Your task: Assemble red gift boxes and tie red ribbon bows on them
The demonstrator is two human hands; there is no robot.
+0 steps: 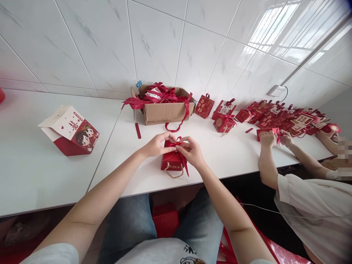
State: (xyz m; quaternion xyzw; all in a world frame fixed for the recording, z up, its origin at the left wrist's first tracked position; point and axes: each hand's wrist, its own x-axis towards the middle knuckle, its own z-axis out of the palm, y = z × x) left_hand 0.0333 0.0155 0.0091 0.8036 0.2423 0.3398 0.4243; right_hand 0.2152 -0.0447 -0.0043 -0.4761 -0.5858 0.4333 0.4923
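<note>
Bow apparently unfinished on the red gift box [168, 161], centre of the frame

At the left of the frame a red-and-white carton [74, 134] stands well apart on the bench [44, 176]. Left of centre lies a short red strip [138, 131]; behind, a cardboard box [167, 113] is heaped with loose ribbons [170, 96], so material seems to remain.

At the centre the red gift box stands on the bench near its front edge. The left hand [157, 145] and right hand [193, 150] meet over its top, thumbs and fingertips pinching the ribbon [184, 163]. Done, it appears: the box is closed, with a rope handle [173, 177] at its front. Left, I judge: shaping and tightening the bow; the fingers partly hide the knot.

Right of centre, a bow-tied box [223, 124] looks complete. Farther right a co-worker's hands [268, 139] work at another box [260, 134], before a cluster of red packages [298, 123] too crowded to judge one by one
</note>
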